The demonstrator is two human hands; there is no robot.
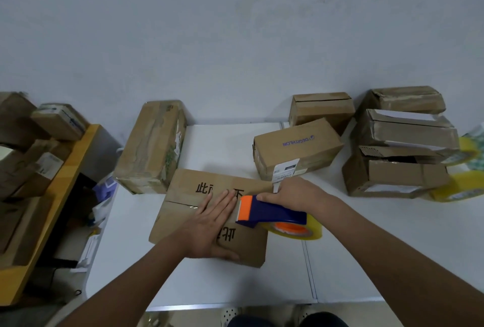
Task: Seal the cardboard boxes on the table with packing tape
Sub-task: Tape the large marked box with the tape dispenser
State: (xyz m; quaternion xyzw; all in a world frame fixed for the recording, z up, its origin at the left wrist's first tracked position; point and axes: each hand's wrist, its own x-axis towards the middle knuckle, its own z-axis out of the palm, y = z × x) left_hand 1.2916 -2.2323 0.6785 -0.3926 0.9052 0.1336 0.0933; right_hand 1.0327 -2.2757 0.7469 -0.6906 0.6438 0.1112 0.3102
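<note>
Flat cardboard box (pixel 209 218) at the near middle of the white counter (pixel 340 261), its flap seam (pixel 178 204) running left to right across the top. The left hand (pixel 209 224) lies spread, palm down, on the seam; just to its right, the right hand (pixel 290 194) is wrapped around the blue-and-orange tape dispenser (pixel 269 212), whose orange nose touches the left fingertips (pixel 230 194). The untaped seam extends leftward, so the dispenser would probably travel that way, crossing ground the left hand covers.

The tilted box (pixel 297 149) reads "DECATHLON" upside down in purple.
</note>
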